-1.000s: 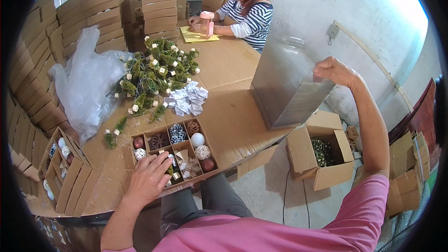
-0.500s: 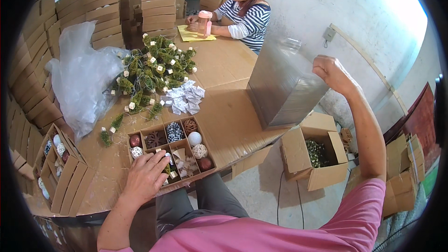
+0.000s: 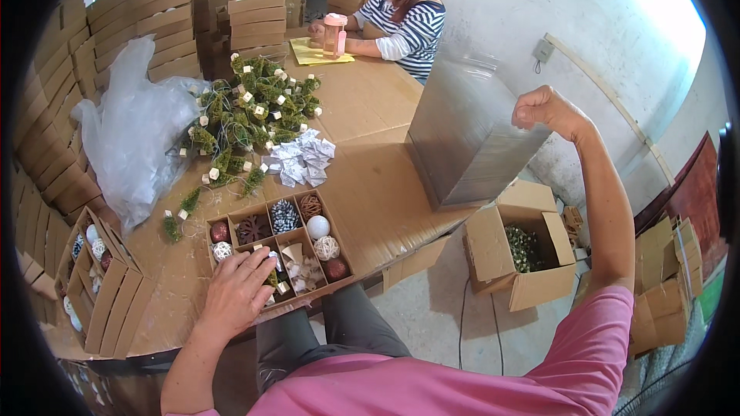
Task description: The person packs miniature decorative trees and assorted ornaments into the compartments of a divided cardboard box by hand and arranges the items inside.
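Observation:
My left hand (image 3: pixel 235 293) lies flat on the near left corner of a brown divided box (image 3: pixel 339 245) of small ornaments: balls, pine cones and stars. My right hand (image 3: pixel 546 111) is raised to the right, fingers closed on the top edge of a tall stack of clear plastic sleeves (image 3: pixel 462 139) that stands on the table's right side. Behind the box lie white paper pieces (image 3: pixel 302 157) and a heap of green mossy sprigs with white cubes (image 3: pixel 254 108).
A large clear plastic bag (image 3: pixel 131 139) sits at the left by stacked flat cartons (image 3: pixel 154 23). An open carton of green bits (image 3: pixel 524 250) stands on the floor. Another person in a striped top (image 3: pixel 401 23) sits at the far end with a pink bottle (image 3: pixel 334 34). Filled boxes (image 3: pixel 96 277) stand at the near left.
My right hand has pulled the plastic stack slightly nearer and lower. My left hand has slid a little further onto the ornament box.

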### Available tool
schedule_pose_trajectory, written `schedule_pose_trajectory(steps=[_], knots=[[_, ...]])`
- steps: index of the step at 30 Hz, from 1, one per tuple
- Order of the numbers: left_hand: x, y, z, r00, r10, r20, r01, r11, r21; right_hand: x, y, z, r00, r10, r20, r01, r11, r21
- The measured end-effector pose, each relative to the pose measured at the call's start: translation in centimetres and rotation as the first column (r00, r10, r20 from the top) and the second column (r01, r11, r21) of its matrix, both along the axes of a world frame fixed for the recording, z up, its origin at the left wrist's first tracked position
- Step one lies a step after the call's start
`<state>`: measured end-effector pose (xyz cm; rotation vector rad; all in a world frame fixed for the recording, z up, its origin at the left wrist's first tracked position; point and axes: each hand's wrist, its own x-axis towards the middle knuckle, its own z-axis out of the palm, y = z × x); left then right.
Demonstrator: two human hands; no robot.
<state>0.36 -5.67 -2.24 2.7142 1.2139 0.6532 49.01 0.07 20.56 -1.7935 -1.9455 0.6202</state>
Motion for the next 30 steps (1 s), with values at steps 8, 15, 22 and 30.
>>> schedule_pose_trajectory(steps=[8,15,22,30], knots=[[0.0,-0.1,0.1,1.000,-0.001,0.007,0.001,1.000,0.010,1.8,1.3,-0.7,0.982,0.030,-0.185,-0.051,0.993,-0.106],[0.2,-0.1,0.2,1.000,-0.006,0.018,0.006,1.000,0.012,0.7,1.0,-1.7,0.999,-0.008,-0.032,0.009,1.000,0.022],[0.3,-0.4,0.5,1.000,0.002,0.029,-0.002,1.000,0.004,0.0,-2.3,-3.3,0.945,-0.089,0.315,-0.081,0.869,0.488],[0.3,-0.1,0.3,0.999,0.006,0.031,-0.007,1.000,0.009,0.6,-0.1,-0.7,0.965,-0.035,0.261,-0.031,0.969,0.246]])
